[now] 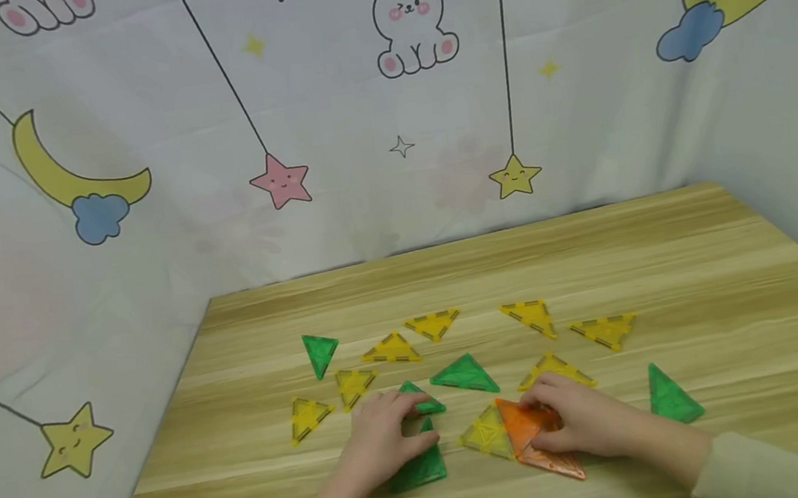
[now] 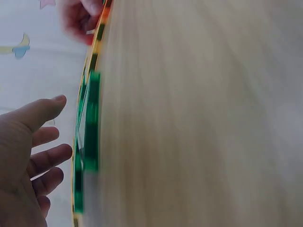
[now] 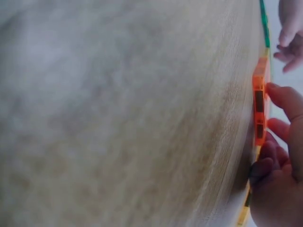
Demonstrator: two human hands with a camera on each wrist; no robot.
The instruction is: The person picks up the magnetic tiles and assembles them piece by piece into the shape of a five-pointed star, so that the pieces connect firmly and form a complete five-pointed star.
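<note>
I see a patterned curtain [image 1: 350,104] behind a wooden table [image 1: 704,268]. On the table, the right hand [image 1: 580,418] bends its thumb and fingers onto two orange tiles [image 1: 518,427], which lie side by side near the front; I can't tell whether it pinches them. I see the left hand [image 1: 381,436] with thumb and fingers apart over green triangles [image 1: 433,465]. A yellow triangle [image 1: 489,433] touches the orange pair's left side.

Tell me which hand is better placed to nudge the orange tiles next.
Probably the right hand: it touches the orange tiles, while the left hand is away beside the green tiles.
</note>
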